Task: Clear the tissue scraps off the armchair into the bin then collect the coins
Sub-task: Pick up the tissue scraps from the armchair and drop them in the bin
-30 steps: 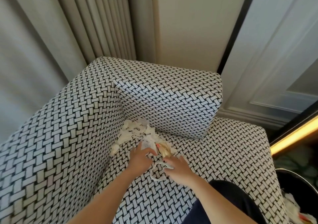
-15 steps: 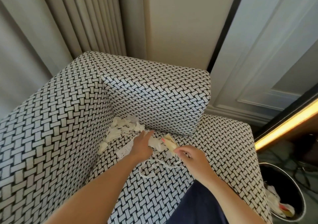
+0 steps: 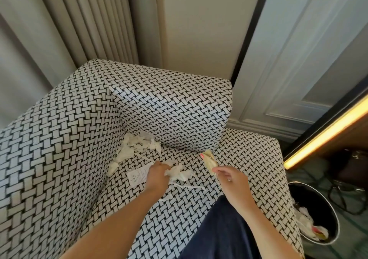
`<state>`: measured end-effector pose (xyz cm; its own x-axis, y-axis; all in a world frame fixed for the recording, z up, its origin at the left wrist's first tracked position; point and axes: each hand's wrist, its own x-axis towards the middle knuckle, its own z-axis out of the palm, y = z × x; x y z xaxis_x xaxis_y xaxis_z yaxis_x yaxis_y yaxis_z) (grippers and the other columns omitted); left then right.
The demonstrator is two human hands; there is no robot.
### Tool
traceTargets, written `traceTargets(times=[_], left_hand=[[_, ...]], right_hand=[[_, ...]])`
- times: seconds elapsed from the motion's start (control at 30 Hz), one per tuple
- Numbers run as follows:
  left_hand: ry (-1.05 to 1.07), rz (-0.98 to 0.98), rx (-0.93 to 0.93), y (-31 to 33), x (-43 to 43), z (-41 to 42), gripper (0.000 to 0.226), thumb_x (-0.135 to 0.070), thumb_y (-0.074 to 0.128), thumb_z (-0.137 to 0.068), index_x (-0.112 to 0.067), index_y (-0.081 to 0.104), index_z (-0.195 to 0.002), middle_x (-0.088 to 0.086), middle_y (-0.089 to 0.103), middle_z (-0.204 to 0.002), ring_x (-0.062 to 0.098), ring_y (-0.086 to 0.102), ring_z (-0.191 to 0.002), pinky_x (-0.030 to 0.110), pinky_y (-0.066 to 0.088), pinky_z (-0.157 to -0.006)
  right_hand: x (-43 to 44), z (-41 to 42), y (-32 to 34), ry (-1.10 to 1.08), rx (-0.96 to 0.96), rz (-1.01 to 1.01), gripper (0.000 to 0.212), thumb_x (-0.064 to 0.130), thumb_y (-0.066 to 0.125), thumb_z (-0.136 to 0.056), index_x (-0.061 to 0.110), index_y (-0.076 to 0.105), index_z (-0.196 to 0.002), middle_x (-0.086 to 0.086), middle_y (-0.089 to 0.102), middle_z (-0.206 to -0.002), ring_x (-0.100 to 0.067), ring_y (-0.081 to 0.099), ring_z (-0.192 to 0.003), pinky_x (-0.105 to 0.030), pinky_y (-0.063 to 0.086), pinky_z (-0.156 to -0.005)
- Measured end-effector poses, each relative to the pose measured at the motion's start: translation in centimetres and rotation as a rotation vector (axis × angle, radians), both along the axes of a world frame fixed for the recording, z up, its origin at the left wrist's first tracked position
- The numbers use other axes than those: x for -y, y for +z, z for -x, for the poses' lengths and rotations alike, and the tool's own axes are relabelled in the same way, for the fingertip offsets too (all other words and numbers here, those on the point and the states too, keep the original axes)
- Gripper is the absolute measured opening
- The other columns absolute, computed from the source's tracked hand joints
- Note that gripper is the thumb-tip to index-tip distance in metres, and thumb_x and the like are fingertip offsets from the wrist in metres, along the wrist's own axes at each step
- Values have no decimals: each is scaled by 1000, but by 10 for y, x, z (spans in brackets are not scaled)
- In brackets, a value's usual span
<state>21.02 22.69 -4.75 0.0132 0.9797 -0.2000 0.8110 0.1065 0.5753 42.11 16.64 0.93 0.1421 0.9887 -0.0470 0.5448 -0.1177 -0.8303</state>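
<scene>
The armchair fills most of what I see, covered all over in a black-and-white basket-weave cloth. It stands in a corner of the room, with a pleated grey curtain behind its left side and a pale panelled door to the right. A warm yellow light strip glows along a dark edge above the floor. The bin, round and dark inside, stands on the floor just beside the chair's right edge, with white scraps in it.

By count there is one chair and one bin. One loose heap of tissue scraps lies in the back left corner of the seat, against the chair's back and side. There is one printed paper slip (too small to read), flat on the seat just left of my left grip. At least two thin white strips trail over the seat nearer me.

My left grip is curled round a crumpled wad of tissue that rests on the seat. My right grip pinches one yellowish wrapper by its near end, its red-tipped far end pointing toward the chair's back. Dark blue clothing covers the seat's front.
</scene>
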Motion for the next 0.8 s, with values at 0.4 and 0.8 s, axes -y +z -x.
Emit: traceTargets(times=[0.4, 0.8], left_hand=[[214, 126, 573, 41, 30, -5, 37, -16, 65, -86, -12, 59, -122, -3, 63, -92, 12, 56, -78, 18, 43, -59], [156, 365, 1007, 81, 30, -82, 32, -3, 55, -90, -4, 53, -122, 7, 66, -104, 20, 62, -100, 28, 48, -86]], right_hand=[[12, -4, 9, -166, -148, -43, 15, 8, 66, -84, 22, 72, -86, 11, 70, -88, -3, 64, -88, -18, 51, -71], [55, -59, 29, -379, -357, -72, 14, 3, 73, -76, 17, 73, -79, 1, 72, -85, -9, 68, -81, -18, 51, -66]])
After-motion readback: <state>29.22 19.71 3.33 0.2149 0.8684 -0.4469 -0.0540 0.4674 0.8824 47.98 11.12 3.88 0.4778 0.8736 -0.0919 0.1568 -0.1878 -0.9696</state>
